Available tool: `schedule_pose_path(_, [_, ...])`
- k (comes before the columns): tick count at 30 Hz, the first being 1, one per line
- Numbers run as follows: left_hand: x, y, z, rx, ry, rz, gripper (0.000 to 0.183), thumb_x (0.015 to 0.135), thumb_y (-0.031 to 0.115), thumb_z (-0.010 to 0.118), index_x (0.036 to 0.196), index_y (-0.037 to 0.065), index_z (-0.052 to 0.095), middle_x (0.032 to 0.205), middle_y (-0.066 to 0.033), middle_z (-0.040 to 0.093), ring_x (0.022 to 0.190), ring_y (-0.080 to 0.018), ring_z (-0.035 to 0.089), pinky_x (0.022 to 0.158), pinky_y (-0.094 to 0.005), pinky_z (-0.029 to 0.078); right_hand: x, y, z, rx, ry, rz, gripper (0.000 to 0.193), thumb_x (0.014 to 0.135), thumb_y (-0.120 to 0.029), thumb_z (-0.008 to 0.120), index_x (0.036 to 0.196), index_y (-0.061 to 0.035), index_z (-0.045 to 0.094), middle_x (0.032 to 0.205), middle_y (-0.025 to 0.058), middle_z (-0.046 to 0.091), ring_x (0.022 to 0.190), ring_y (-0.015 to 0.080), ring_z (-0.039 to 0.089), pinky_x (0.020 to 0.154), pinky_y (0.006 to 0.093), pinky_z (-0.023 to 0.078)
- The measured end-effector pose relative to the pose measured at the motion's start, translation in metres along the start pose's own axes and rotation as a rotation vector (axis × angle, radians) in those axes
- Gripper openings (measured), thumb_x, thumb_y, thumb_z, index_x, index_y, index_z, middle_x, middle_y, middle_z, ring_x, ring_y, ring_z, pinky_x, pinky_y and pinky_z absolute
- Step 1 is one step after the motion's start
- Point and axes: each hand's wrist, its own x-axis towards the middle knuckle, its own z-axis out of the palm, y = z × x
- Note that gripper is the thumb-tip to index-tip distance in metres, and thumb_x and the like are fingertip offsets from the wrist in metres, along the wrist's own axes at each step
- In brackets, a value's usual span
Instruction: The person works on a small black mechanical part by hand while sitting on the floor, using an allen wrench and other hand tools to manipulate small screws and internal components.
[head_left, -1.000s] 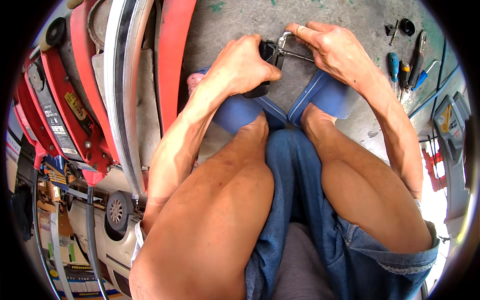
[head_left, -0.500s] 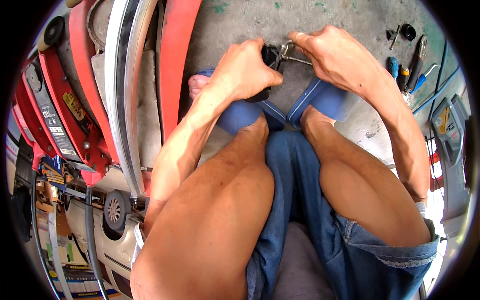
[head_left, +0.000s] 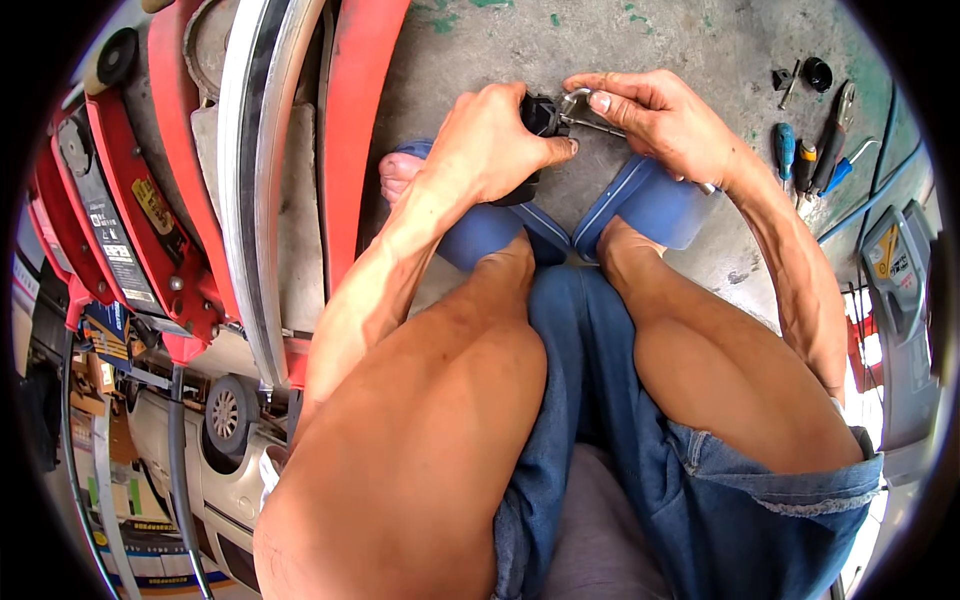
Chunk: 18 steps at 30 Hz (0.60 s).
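My left hand [head_left: 487, 143] is wrapped round a black, blocky part [head_left: 541, 115], with the thumb stretched along its near side. Most of that part is hidden behind the palm. On the other side, my right hand [head_left: 675, 122] holds a shiny metal wrench [head_left: 598, 126]. Thumb and index finger pinch its bright curved head, which sits against the right side of the black part. The wrench's shaft runs back beneath my right palm, and its end shows by the wrist. Whether the head is fitted onto a fastener cannot be made out.
Blue slippers [head_left: 655, 205] are on my feet below the hands. To the right lie a blue screwdriver [head_left: 785, 148], pliers [head_left: 838, 130], a black cap [head_left: 817, 73] and a grey case [head_left: 897, 265]. Red floor jacks [head_left: 140, 190] and a curved silver bar [head_left: 245, 150] stand left.
My right hand has dropped slightly and turned, so its thumb and fingertips now show on the wrench head. The left hand keeps its grip on the black part.
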Motion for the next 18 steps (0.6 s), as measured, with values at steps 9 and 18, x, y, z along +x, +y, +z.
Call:
schedule_pose_path(9, [0.000, -0.005, 0.012, 0.071, 0.089, -0.012, 0.049, 0.075, 0.037, 0.086, 0.095, -0.005, 0.070, 0.082, -0.0196, 0.074, 0.080, -0.0339, 0.074, 0.076, -0.0441, 0.055, -0.002, -0.023, 0.028, -0.019, 0.177, 0.113, 0.040, 0.107, -0.030, 0.057, 0.137, -0.0042, 0.066, 0.057, -0.0049, 0.045, 0.044, 0.0050, 0.036, 0.038, 0.0269, 0.028])
schedule_pose_path(18, [-0.003, 0.009, 0.010, 0.123, 0.095, -0.042, 0.054, 0.075, 0.039, 0.081, 0.099, -0.008, 0.068, 0.094, -0.0298, 0.073, 0.097, -0.0456, 0.071, 0.088, -0.0495, 0.055, 0.018, -0.016, 0.041, -0.307, 0.399, -0.149, 0.036, 0.102, -0.023, 0.058, 0.119, 0.0073, 0.068, 0.092, 0.0225, 0.074, 0.089, 0.0351, 0.071, 0.083, 0.0436, 0.055])
